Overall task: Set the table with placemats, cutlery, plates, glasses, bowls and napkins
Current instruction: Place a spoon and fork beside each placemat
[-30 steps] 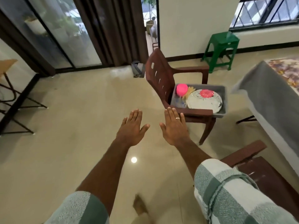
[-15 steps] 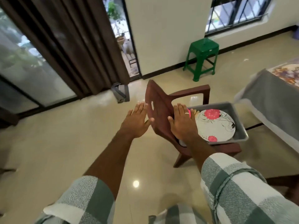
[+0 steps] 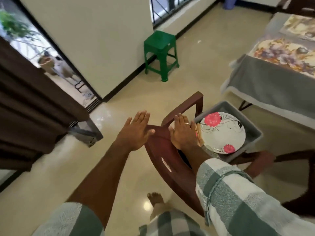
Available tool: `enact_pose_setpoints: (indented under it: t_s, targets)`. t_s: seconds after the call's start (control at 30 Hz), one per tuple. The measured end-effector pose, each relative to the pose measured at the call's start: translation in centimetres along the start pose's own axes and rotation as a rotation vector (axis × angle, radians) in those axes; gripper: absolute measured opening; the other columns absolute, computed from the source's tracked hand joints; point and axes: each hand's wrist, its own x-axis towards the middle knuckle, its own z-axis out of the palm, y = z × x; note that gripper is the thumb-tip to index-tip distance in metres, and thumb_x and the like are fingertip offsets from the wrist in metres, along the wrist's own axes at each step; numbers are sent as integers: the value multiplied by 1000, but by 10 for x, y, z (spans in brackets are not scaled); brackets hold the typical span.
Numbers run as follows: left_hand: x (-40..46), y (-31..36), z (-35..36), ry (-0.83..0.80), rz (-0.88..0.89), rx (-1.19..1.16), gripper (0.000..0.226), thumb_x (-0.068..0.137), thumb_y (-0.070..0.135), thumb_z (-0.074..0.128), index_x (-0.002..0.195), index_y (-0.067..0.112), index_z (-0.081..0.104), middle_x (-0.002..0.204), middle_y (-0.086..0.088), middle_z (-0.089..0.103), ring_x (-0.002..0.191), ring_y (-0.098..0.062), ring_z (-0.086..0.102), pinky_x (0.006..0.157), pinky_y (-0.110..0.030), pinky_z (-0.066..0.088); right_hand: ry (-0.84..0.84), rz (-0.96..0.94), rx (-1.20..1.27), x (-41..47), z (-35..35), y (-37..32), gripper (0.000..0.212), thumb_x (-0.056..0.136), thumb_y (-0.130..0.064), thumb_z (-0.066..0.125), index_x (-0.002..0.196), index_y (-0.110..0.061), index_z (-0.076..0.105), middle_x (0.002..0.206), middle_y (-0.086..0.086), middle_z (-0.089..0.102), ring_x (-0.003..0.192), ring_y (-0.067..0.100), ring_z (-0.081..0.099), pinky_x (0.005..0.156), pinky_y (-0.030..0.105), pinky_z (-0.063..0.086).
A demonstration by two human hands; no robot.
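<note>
A grey tub (image 3: pixel 252 128) rests on the seat of a dark brown plastic chair (image 3: pixel 167 160). In the tub lies a white plate (image 3: pixel 223 133) with red flowers, and a bundle of thin pale sticks (image 3: pixel 198 135) shows at its left edge. My right hand (image 3: pixel 183 132) is flat and open above the chair back, just left of the plate and holding nothing. My left hand (image 3: pixel 136 132) is open too, held out left of the chair back. At the right stands the table with a grey cloth (image 3: pixel 265 86) and flowered placemats (image 3: pixel 283 55).
A green plastic stool (image 3: pixel 160 53) stands by the wall beyond the chair. Brown curtains (image 3: pixel 30 106) and a glass door fill the left side. A second dark chair (image 3: pixel 298 176) is at the right edge. My bare foot (image 3: pixel 155 199) is on the beige floor tiles.
I have stepped up to the chair, which now lies right under my hands. The view has swung right, so the tub, the plate and the table look closer. Both hands stay open.
</note>
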Motion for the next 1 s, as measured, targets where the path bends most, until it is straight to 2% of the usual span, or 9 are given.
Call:
enact_pose_setpoints:
  t_s: [0.1,0.23,0.43,0.53,0.73,0.8,1.0]
  targets:
    - [47,-31,-18,-50,81,34,74,104,58,22,161,19,-6,168,-1,-11,155,-16,-12,125,-44,-2,32,78,6,28,2,-24,63,104,-43,35,157,-10,26,165,10,25,153,27,18,122,57,16]
    - [128,-41,-32,-92,297,116,73,105,57,21,161,19,-6,169,-1,-11,155,-16,-12,124,-43,-3,94,248,31,67,0,-36,63,103,-43,37,155,-9,29,163,11,30,152,28,22,121,57,19]
    - [225,-56,-41,-150,613,234,74,104,59,20,161,19,-6,169,-1,-10,155,-17,-11,124,-44,-2,149,580,33,109,13,-36,64,103,-46,27,158,-12,23,166,8,21,154,26,15,123,55,13]
    - [265,-55,-44,-198,752,257,74,105,57,23,161,19,-6,169,-1,-11,155,-16,-11,124,-44,-1,157,737,49,117,13,-42,67,100,-47,23,156,-10,24,163,10,26,153,28,19,120,59,19]
    - [324,-12,-55,-285,1051,301,73,106,54,27,162,16,0,169,-4,-6,156,-19,-7,124,-46,2,260,1060,57,130,15,-46,67,100,-46,23,154,-8,35,160,12,35,151,29,27,121,57,18]
    - [343,10,-56,-294,1145,318,73,106,53,30,162,15,3,170,-4,-3,156,-19,-6,124,-46,3,274,1143,59,136,16,-38,67,100,-44,26,156,-8,31,163,11,30,153,28,22,122,56,13]
    - [402,78,-48,-331,1380,399,72,106,49,35,162,15,4,170,-4,0,156,-19,-4,124,-43,2,246,1363,188,166,25,8,65,105,-44,17,160,-9,12,169,9,10,156,26,3,124,53,1]
